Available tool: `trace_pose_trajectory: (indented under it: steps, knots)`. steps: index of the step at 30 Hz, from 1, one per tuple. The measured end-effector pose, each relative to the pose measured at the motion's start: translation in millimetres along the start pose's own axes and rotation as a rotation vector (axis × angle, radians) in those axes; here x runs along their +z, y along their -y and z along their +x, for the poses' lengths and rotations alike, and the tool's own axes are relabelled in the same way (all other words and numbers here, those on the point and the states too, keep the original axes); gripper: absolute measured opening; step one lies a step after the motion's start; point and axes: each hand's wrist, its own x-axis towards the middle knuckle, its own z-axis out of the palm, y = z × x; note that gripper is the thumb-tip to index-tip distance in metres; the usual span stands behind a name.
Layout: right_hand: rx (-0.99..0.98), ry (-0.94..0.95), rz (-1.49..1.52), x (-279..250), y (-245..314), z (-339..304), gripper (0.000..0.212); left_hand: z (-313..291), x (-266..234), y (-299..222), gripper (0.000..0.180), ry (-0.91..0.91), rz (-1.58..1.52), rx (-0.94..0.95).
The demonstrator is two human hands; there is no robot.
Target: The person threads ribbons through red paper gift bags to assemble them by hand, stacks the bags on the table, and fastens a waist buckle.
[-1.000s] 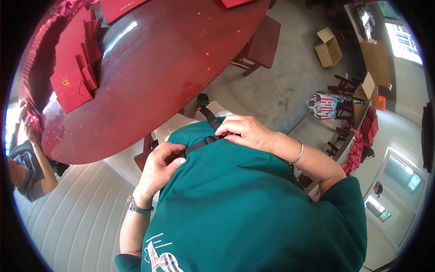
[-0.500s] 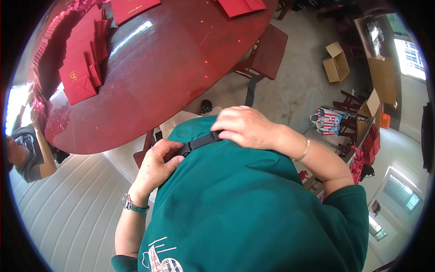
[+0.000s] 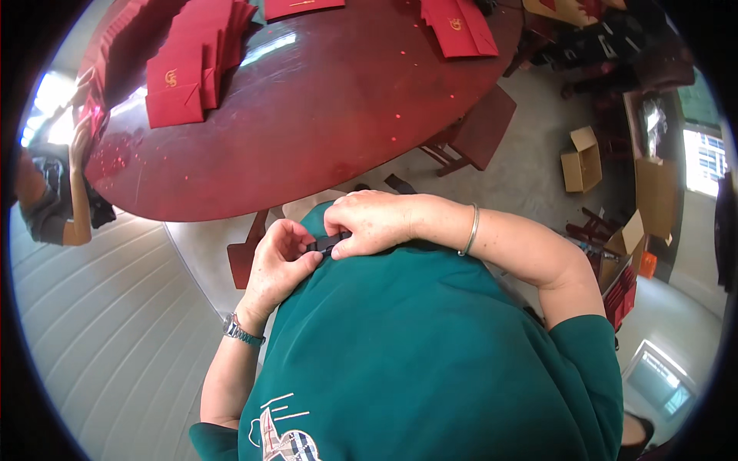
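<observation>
At my waist, over the front of a green shirt (image 3: 430, 323), a black strap buckle (image 3: 327, 244) sits between my two hands. My left hand (image 3: 278, 265) pinches its left end with thumb and fingertips. From the right, my right hand (image 3: 373, 221) closes over the other end, its thumb pressed along the lower side. The fingers cover much of the buckle, so whether its halves are joined cannot be made out. A short piece of dark strap (image 3: 400, 184) shows beyond my right hand.
A dark red oval table (image 3: 307, 146) stands ahead, bearing red paper bags (image 3: 175, 88) at left and more red bags (image 3: 459, 29) at right. A person (image 3: 58, 188) is at the left edge. Red stool (image 3: 484, 127), open cardboard box (image 3: 582, 163) on the floor at right.
My right hand has moved left, closer to my left hand, and less of the black strap and buckle shows between them. The view has shifted, so the table appears further right and higher.
</observation>
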Motion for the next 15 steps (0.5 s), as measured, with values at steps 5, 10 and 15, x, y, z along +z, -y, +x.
trace_pose_trajectory:
  steps: [5, 10, 15]
  knots:
    - [-0.037, -0.030, -0.008, 11.9, -1.1, 11.9, 0.034, -14.7, -5.5, 19.5, 0.040, -0.031, 0.055, 0.085]
    - [-0.042, -0.106, -0.083, 17.7, 9.9, 9.3, 0.030, -36.5, -23.4, 9.3, 0.039, -0.039, 0.263, 0.118]
    - [-0.413, -0.312, -0.152, 26.6, -0.8, 17.2, 0.029, -43.2, -26.3, 6.7, 0.034, -0.049, 0.517, 0.269]
